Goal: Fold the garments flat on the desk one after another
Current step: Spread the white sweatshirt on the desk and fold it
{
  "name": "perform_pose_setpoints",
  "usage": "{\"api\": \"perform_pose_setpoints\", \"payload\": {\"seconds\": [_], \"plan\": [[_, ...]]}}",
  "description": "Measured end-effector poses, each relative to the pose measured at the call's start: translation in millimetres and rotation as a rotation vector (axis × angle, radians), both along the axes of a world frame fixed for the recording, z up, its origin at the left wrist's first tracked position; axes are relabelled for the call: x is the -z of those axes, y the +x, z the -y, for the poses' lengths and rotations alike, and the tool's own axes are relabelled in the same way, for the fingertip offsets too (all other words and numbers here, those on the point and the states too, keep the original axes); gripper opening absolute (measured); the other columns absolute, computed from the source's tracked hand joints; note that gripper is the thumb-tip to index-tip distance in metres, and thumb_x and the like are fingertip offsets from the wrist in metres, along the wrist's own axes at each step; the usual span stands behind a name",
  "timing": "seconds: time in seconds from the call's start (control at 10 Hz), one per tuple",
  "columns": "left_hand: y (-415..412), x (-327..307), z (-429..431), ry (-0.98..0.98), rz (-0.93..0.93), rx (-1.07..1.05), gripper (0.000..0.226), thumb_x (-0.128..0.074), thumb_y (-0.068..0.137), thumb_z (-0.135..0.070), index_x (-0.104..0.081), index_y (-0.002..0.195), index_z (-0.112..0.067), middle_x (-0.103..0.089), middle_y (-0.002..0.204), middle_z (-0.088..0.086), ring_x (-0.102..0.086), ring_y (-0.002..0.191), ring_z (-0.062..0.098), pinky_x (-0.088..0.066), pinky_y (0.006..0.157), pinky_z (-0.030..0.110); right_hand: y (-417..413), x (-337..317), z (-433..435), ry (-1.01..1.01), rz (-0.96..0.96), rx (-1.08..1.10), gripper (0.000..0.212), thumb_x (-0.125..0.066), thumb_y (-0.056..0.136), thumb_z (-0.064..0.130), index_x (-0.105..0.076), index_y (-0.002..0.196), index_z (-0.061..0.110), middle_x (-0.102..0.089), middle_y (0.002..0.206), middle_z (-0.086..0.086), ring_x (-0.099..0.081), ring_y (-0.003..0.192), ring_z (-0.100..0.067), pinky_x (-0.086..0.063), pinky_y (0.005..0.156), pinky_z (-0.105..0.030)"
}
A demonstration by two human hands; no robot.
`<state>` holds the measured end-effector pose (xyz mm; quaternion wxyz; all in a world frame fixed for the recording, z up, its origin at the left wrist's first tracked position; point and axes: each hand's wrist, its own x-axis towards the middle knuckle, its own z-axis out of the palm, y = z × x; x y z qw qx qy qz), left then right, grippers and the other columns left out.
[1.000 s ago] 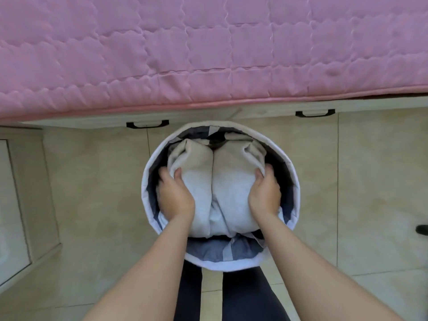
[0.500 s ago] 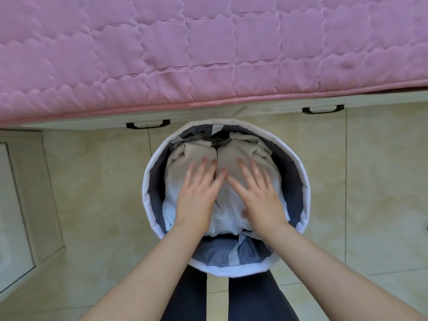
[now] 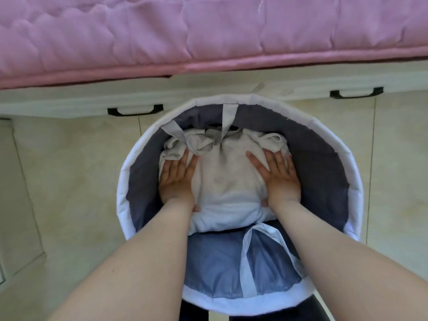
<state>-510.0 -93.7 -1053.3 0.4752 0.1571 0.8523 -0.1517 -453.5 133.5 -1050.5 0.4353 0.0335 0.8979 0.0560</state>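
A bundle of white garments (image 3: 225, 181) lies inside a round fabric laundry basket (image 3: 324, 172) with a white rim and grey-blue lining. My left hand (image 3: 177, 179) lies flat on the bundle's left side, fingers straight and pointing away from me. My right hand (image 3: 279, 177) lies flat on the right side in the same way. Both palms press down on the cloth. A white strap of the basket crosses the top of the bundle. What lies under the garments is hidden.
The basket stands on a beige tiled floor (image 3: 69, 193) right in front of a bed with a pink quilted cover (image 3: 208, 31). Under the bed are drawers with black handles (image 3: 135, 111), (image 3: 356, 93). A pale cabinet edge (image 3: 14, 205) is at the left.
My hands slid apart from the middle of the bundle to its left and right sides. The view has come closer to the basket, and the bundle looks pressed flatter.
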Motion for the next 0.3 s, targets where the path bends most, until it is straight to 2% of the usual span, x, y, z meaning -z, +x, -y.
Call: {"api": "perform_pose_setpoints", "payload": {"seconds": [0.2,0.3], "plan": [[7,11,-1,0.042,-0.037,0.001,0.139,-0.071,0.064,-0.068,0.043,0.131,-0.023,0.038,0.147,-0.007,0.026,0.143,0.018,0.021,0.11,0.036,9,13,2,-0.018,-0.041,0.026,0.102,-0.05,0.092,0.039,0.047,0.126,0.042,0.025,0.157,0.002,0.022,0.145,-0.021,0.027,0.108,-0.041],[1,-7,2,0.07,-0.054,-0.01,0.128,-0.069,0.074,-0.058,0.036,0.139,-0.025,0.033,0.152,-0.005,0.021,0.145,0.02,0.012,0.116,0.037,7,5,7,-0.089,-0.091,0.066,0.082,-0.037,0.098,0.031,0.034,0.138,0.044,0.018,0.159,0.003,0.018,0.146,-0.021,0.016,0.115,-0.041]]}}
